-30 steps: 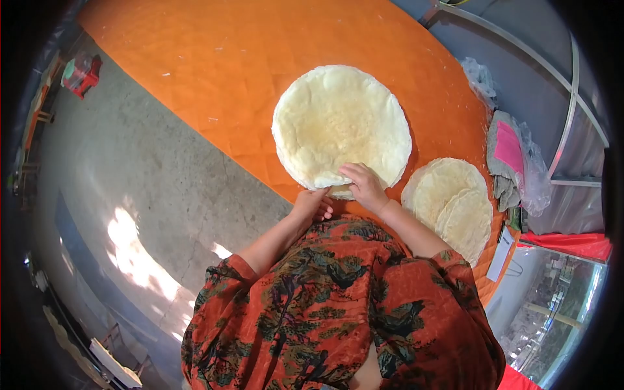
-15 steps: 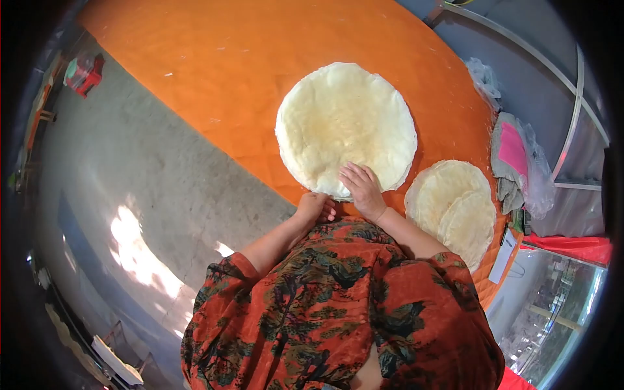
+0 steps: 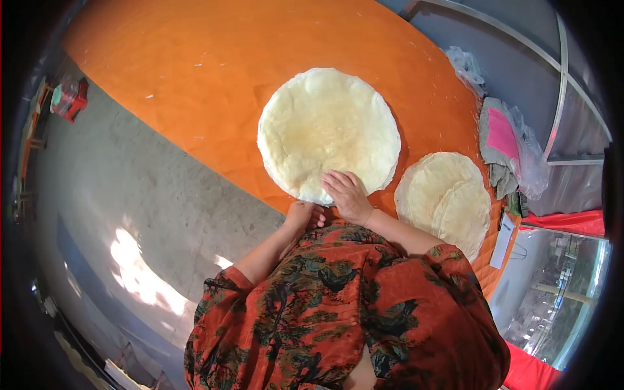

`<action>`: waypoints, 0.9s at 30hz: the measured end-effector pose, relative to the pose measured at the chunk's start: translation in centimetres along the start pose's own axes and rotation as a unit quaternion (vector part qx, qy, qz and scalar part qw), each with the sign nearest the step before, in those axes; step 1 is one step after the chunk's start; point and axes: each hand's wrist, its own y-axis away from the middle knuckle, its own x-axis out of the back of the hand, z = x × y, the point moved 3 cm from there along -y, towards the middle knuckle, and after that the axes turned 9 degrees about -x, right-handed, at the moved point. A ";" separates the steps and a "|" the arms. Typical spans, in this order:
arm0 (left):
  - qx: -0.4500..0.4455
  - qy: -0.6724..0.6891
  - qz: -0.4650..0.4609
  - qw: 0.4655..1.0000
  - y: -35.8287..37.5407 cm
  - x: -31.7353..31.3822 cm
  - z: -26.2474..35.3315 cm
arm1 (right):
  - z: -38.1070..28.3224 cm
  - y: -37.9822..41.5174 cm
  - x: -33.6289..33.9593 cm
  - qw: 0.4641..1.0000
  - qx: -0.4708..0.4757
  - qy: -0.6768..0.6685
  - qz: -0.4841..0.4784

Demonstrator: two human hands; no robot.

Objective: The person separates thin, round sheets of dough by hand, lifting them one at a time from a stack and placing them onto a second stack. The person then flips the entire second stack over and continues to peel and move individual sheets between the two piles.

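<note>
A large round, pale flatbread lies flat on the orange table cover, apparently on top of others, as layered edges show at its near side. My right hand rests on its near part, fingers stretched out and laid over the surface. At the near left rim is my left hand, its fingers curled in. Whether it pinches the flatbread's edge is hidden from this angle. To the right lie smaller flatbreads, one of them folded or overlapping on top.
The orange cover has a table edge running diagonally on the left, with concrete floor below. Along the right stand a folded grey cloth with a pink patch, plastic bags, a white paper and a glass case.
The whole view has shifted slightly, so the table things appear a little further left. My right hand stays flat on the flatbread, my left hand at its near rim.
</note>
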 end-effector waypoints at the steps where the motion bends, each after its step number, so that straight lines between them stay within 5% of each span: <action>1: 0.003 0.003 0.000 1.000 0.1 0.0 0.1 | 0.2 0.0 -0.1 1.000 0.007 0.009 0.000; 11: 0.006 -0.010 -0.017 1.000 0.3 0.1 0.9 | 0.9 0.3 0.5 0.998 0.023 0.008 -0.053; 14: -0.066 -0.204 -0.063 0.975 2.4 0.1 2.8 | 1.2 0.8 0.2 0.996 0.027 0.000 -0.084; 17: -0.424 -0.459 -0.011 0.781 6.6 -2.5 6.2 | 1.7 0.9 -0.2 0.995 0.018 -0.011 -0.098; 20: -0.596 -0.463 -0.037 0.655 5.4 -4.5 8.5 | 3.1 0.9 -0.8 0.989 0.007 -0.106 -0.102; 22: -0.554 -0.512 -0.028 0.656 1.8 -3.6 5.9 | 5.0 0.8 -1.1 0.969 -0.008 -0.223 -0.109; 23: -0.545 -0.529 -0.019 0.650 1.1 -3.7 5.5 | 6.3 0.1 -0.9 0.908 -0.068 -0.390 -0.137; 27: -0.532 -0.547 -0.017 0.646 0.2 -4.1 5.4 | 8.6 -6.9 2.8 0.987 -0.070 -0.139 0.048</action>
